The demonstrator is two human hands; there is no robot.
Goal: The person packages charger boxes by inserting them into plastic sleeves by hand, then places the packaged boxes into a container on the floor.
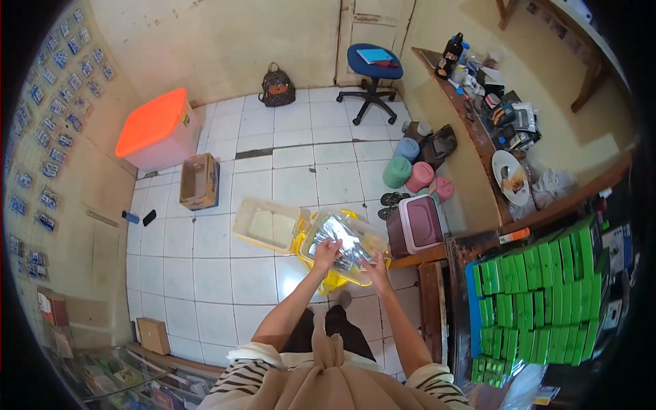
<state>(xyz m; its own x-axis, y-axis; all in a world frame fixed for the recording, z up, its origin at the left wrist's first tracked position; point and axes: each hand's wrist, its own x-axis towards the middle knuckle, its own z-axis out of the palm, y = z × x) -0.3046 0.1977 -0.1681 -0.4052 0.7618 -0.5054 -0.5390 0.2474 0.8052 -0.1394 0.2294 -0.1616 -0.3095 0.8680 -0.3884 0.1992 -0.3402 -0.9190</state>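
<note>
Both hands are over a clear plastic box with yellow trim, in front of my body. My left hand has its fingers closed on the near left side of a shiny silver plastic packet. At the packet's right edge, my right hand pinches it between thumb and fingers. The packet lies above the box and hides much of its inside; what is in the packet cannot be made out. Joined at the box's left is a translucent lid with a yellow edge, lying tilted back with a pale patch inside.
A cardboard box and an orange-lidded bin stand on the tiled floor to the left. A pink-maroon container sits close to the right. Stacked green boxes fill the right-hand shelf. A blue swivel chair is at the back.
</note>
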